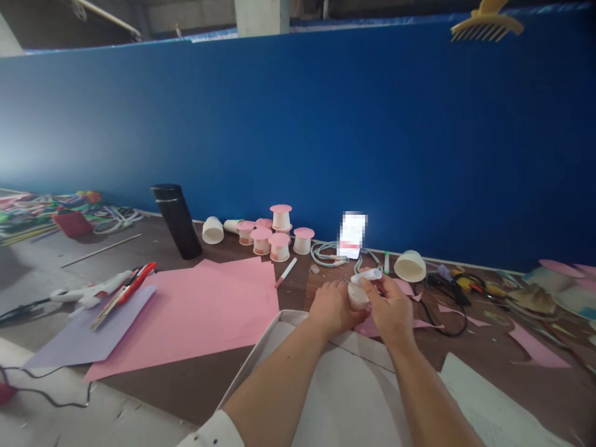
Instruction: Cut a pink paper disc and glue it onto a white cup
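Note:
My left hand [334,307] is closed around a small white paper cup [358,297], its fingers wrapped about the side. In my right hand [388,307] there is a short white tube [367,276], pinched between thumb and fingers and lying almost level just above the cup's end. Whether tube and cup touch, I cannot tell. Pink paper scraps [367,326] lie under and beside my hands. A white pen with a red end [285,272] rests to the left of my left hand.
Several cups with pink paper discs [279,239] stand by the blue partition [298,136]. A black flask [177,220], pink sheets [209,304], a red cutter knife [123,295] and a white glue gun [90,288] occupy the left. A lit phone [352,234], cables and an overturned cup [410,267] are beyond my hands.

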Tool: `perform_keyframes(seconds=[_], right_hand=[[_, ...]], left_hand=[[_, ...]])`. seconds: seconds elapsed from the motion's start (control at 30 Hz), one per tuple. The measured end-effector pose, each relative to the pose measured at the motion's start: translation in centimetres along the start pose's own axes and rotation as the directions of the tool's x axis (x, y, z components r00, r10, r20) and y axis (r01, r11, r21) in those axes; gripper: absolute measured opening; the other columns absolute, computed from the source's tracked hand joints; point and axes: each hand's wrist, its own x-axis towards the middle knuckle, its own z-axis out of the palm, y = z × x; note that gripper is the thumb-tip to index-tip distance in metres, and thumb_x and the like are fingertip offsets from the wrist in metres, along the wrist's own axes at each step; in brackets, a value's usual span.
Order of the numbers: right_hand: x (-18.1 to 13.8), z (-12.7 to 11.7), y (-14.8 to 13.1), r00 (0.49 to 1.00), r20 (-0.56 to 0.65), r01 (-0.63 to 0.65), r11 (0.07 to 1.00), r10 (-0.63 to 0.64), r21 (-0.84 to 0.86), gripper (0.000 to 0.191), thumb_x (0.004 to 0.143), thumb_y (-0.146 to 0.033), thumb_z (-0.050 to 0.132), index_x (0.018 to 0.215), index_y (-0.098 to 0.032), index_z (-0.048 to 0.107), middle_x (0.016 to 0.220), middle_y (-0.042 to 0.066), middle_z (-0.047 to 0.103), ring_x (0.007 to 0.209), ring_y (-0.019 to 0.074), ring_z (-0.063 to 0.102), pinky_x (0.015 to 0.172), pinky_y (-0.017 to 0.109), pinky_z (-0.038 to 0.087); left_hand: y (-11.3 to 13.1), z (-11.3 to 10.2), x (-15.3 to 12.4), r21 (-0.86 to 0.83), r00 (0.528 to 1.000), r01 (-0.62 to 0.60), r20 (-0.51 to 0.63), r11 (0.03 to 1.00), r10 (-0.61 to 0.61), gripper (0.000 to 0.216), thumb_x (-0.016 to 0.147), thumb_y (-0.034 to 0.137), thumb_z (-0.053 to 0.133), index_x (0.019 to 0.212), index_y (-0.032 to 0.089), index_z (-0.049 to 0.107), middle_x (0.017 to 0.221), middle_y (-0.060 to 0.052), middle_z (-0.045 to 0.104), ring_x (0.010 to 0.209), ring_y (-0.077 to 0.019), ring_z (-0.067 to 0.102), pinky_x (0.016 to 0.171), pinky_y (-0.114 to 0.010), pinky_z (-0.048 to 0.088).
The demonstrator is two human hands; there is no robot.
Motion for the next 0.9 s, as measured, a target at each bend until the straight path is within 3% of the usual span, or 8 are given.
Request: perform_keyframes(seconds=[0.23,0.63,0.9], right_hand=[[0.2,0.3,0.3,0.998,-0.048,-0.019,0.985,0.028,0.174,0.047,0.078,-0.051,0.071,0.115,-0.020,0.071,0.112,0.010,0.075,0.104,0.0280,0.069,0.094,0.043,0.050],[-0.3,0.2,-0.9,1.000,0.000,-0.028,0.999,0.028,0.016,0.040,0.076,-0.051,0.068,0.105,-0.023,0.074,0.107,0.007,0.076,0.103,0.0292,0.067,0.094,0.043,0.049],[-0.2,-0.1,-0.6,1.000,0.011,0.023,0.999,-0.023,0.037,0.042,0.078,-0.052,0.067,0.108,-0.023,0.074,0.108,0.007,0.076,0.104,0.0290,0.068,0.096,0.044,0.048]], left_hand=[[0.1,0.1,0.1,0.023,1.000,0.014,0.001,1.000,-0.014,0.055,0.070,0.056,0.068,0.108,0.017,0.062,0.110,-0.013,0.068,0.106,-0.0331,0.062,0.095,-0.046,0.049],[0.4,-0.4,0.0,0.018,0.999,0.020,0.035,1.000,-0.020,0.060,0.070,0.058,0.068,0.112,0.016,0.061,0.116,-0.014,0.066,0.109,-0.0347,0.061,0.098,-0.048,0.048],[0.2,-0.1,0.0,0.042,1.000,0.021,0.016,0.999,-0.022,0.054,0.071,0.057,0.067,0.108,0.017,0.062,0.112,-0.012,0.068,0.107,-0.0323,0.062,0.096,-0.045,0.049]])
